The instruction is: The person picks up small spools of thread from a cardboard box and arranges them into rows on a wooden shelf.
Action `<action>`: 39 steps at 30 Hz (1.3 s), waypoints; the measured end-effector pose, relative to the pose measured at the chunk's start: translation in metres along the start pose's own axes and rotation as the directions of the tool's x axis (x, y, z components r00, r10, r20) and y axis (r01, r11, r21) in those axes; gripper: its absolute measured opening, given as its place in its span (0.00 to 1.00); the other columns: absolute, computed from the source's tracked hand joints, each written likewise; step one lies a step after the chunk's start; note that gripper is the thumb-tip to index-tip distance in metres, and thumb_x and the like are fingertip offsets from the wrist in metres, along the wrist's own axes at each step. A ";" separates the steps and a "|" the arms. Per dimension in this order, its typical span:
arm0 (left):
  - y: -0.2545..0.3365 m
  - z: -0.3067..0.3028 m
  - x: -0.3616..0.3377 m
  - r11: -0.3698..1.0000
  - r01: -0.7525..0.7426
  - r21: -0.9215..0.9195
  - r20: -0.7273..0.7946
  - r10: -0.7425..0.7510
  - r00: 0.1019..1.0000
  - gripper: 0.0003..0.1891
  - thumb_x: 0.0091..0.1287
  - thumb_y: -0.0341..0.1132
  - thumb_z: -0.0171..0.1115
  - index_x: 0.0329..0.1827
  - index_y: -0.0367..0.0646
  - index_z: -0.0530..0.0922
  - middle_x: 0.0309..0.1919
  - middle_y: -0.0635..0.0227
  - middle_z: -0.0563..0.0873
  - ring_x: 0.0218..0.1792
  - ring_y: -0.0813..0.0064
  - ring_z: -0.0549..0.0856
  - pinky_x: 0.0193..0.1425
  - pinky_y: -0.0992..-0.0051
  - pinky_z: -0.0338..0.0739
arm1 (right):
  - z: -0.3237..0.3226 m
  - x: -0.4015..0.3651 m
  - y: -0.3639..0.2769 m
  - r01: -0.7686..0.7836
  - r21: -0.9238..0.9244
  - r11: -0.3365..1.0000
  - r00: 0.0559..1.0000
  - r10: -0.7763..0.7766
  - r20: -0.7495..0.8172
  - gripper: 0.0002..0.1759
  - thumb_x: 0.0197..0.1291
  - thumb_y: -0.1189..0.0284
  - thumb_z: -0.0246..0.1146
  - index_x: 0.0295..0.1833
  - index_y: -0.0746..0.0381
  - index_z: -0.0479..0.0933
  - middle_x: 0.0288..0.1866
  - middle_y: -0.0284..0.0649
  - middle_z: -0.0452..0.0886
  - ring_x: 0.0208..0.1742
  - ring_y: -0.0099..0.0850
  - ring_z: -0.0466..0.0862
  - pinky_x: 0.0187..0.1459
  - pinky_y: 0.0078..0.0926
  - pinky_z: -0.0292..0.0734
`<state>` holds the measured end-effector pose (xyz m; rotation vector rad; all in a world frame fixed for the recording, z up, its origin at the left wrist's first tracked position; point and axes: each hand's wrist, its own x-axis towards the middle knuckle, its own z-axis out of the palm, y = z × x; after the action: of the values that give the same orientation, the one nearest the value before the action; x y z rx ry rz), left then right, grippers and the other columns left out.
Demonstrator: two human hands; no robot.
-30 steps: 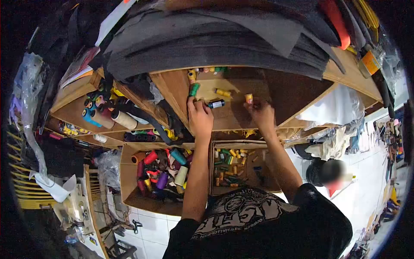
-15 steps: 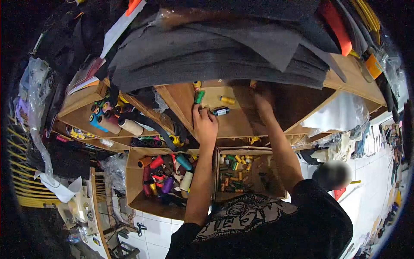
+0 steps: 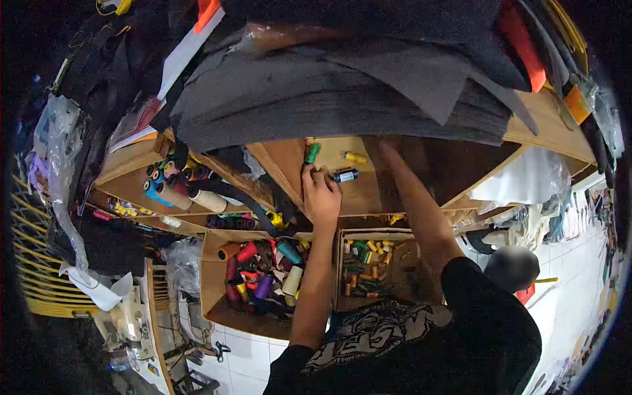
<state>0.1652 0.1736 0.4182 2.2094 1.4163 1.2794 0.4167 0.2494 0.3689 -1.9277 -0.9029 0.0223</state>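
My left hand (image 3: 321, 197) rests in the wooden shelf compartment (image 3: 276, 164), fingers stretched out and slightly apart. Just beyond its fingertips lies a green thread spool (image 3: 313, 153), and at its right side a dark spool with a pale label (image 3: 345, 175). A yellow spool (image 3: 355, 157) lies farther right on the compartment floor. Another small spool (image 3: 309, 141) peeks out under the overhanging cloth. My right hand (image 3: 390, 146) reaches deep into the compartment, its fingers hidden in shadow behind the dark cloth (image 3: 329, 105).
Below the shelf stand a cardboard box (image 3: 212, 289) of large thread cones and another box (image 3: 395, 232) of small spools. More cones (image 3: 174, 194) fill the left compartment. Plastic sheeting (image 3: 517, 181) hangs at the right. A person's head (image 3: 512, 268) shows at lower right.
My right hand has slid deeper behind the cloth, and the orange-yellow spool by its fingers is now hidden. My left hand stays by the spools; the whole view has shifted slightly.
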 end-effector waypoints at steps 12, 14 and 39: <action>-0.002 0.002 -0.001 0.999 0.033 0.029 0.041 -0.034 0.999 0.10 0.61 0.30 0.57 0.44 0.37 0.77 0.60 0.55 0.71 0.53 0.51 0.77 0.53 0.58 0.75 | 0.005 -0.003 -0.002 -0.002 0.008 1.000 1.000 0.003 -0.015 0.24 0.57 0.57 0.64 0.53 0.63 0.78 0.51 0.55 0.79 0.54 0.50 0.79 0.53 0.41 0.73; -0.001 0.000 -0.002 0.998 0.055 0.025 0.052 -0.057 0.997 0.10 0.61 0.30 0.57 0.44 0.37 0.77 0.60 0.55 0.71 0.54 0.51 0.77 0.53 0.58 0.76 | 0.005 -0.003 -0.002 -0.001 0.010 1.000 1.000 0.001 -0.017 0.24 0.57 0.57 0.64 0.53 0.63 0.78 0.52 0.54 0.79 0.55 0.49 0.79 0.53 0.41 0.73; 0.001 -0.002 -0.001 0.999 0.031 0.011 0.014 -0.031 0.999 0.10 0.56 0.27 0.60 0.41 0.36 0.76 0.57 0.55 0.72 0.50 0.50 0.78 0.52 0.58 0.76 | -0.025 -0.014 -0.028 -0.139 0.151 0.979 0.990 0.142 -0.008 0.25 0.57 0.60 0.65 0.57 0.63 0.76 0.60 0.54 0.76 0.62 0.48 0.75 0.59 0.40 0.70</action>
<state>0.1646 0.1716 0.4191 2.1899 1.4505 1.2468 0.3999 0.2292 0.3995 -1.8439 -0.7295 0.1515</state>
